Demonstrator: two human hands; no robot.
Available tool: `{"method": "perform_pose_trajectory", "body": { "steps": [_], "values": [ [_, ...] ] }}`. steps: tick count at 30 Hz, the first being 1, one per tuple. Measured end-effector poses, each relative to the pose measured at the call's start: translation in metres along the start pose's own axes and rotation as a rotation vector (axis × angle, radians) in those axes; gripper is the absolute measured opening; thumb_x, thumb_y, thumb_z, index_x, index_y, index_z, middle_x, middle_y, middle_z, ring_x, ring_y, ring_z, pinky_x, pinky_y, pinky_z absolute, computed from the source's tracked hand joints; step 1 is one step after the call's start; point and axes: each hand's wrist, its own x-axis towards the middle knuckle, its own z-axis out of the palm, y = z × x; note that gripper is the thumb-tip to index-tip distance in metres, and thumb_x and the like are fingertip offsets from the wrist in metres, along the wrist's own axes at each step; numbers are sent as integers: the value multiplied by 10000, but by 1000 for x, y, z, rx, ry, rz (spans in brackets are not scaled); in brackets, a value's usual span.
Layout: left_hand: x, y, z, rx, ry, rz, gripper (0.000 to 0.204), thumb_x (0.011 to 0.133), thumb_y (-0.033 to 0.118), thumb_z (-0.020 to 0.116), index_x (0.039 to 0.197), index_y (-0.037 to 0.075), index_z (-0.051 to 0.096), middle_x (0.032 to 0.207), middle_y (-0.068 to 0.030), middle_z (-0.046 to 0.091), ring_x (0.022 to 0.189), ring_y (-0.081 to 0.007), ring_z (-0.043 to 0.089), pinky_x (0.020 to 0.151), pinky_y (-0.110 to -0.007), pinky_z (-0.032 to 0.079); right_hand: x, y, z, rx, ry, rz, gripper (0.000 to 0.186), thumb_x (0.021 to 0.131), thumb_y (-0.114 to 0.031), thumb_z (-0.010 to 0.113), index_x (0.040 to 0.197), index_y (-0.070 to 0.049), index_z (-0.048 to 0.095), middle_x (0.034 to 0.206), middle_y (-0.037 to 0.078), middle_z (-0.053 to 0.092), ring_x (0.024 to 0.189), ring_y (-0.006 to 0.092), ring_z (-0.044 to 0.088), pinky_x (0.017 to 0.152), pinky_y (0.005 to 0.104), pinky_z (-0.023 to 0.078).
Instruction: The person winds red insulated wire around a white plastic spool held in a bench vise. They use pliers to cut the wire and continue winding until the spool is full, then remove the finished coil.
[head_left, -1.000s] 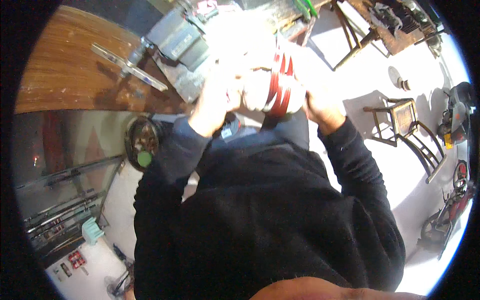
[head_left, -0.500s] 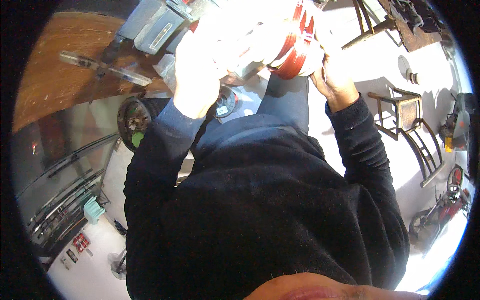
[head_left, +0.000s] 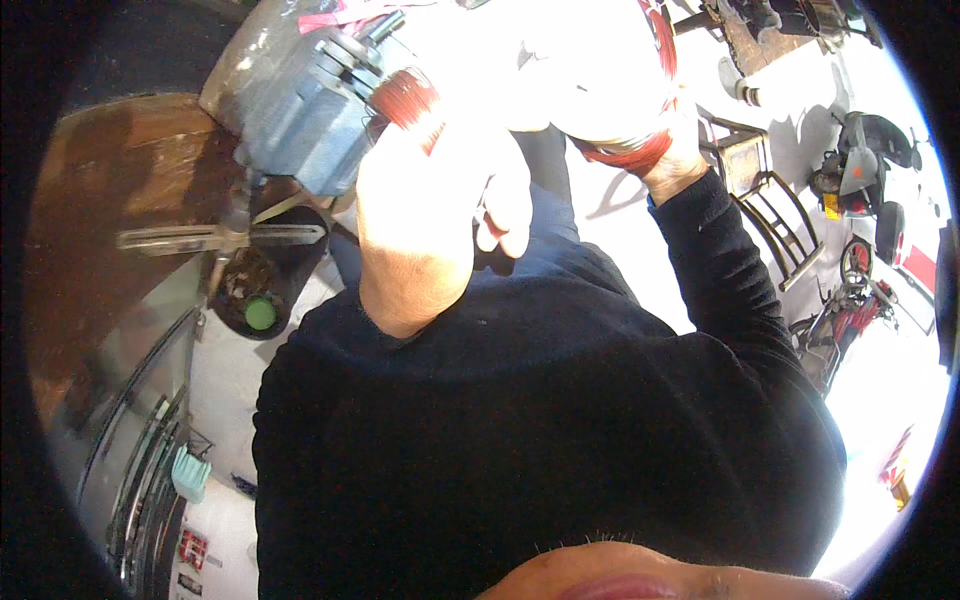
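While your left hand (head_left: 430, 215) sits close to the lens with fingers curled downward, what it actually grips cannot be told; glare washes out the palm side. It lies against the blue-grey motor housing (head_left: 310, 110), just below the red wire winding (head_left: 408, 98) that shows at the housing's end.

Your right hand (head_left: 672, 160) is closed under a white spool wound with red wire (head_left: 625, 150), cupping its lower rim from below; the fingers are mostly hidden behind the coil.

Risks, as judged from this:
- Spool held from beneath only. A tilt away from the palm could let it roll off toward the floor.
- Loose turns at the spool's lower edge could slip over the rim and tangle, if tension between the two hands goes slack.
- Thin wire near the housing's edge could kink or scrape its coating if pulled at an angle.
- Overexposure hides the span between the hands; you cannot judge tension by eye.
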Motion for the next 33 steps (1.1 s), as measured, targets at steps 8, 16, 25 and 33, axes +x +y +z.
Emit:
{"method": "perform_pose_trajectory", "body": {
  "steps": [8, 16, 25, 33],
  "values": [
    [37, 79, 67, 229, 53, 34, 198, 1070, 150, 539, 990, -9, 626, 670, -6, 554, 531, -97, 503, 500, -243, 403, -70, -64, 82, -395, 74, -283, 343, 1024, -126, 592, 1325, 40, 589, 1259, 169, 678, 1127, 259, 674, 994, 398, 548],
    [123, 72, 227, 398, -284, -57, 311, 1112, 310, 505, 1083, 20, 614, 655, 0, 533, 514, -65, 448, 485, -223, 381, -146, -165, 79, -324, 366, -296, 535, 995, -289, 634, 1397, 34, 490, 1339, 132, 613, 1230, 205, 572, 1071, 376, 459],
    [191, 31, 395, 339, -546, -278, 332, 1105, 314, 512, 1099, -3, 607, 678, 5, 537, 538, -59, 464, 488, -211, 384, -245, -294, 59, -237, 507, -445, 843, 963, -535, 666, 1514, 31, 372, 1434, 177, 534, 1321, 239, 547, 1121, 401, 450],
    [252, -7, 430, 303, -512, -273, 314, 1105, 306, 520, 1079, 15, 634, 677, 30, 525, 546, -56, 475, 498, -227, 378, -225, -354, 4, -492, 595, -456, 753, 985, -437, 653, 1472, 85, 412, 1360, 184, 583, 1240, 225, 581, 1072, 371, 465]
  ]
}}
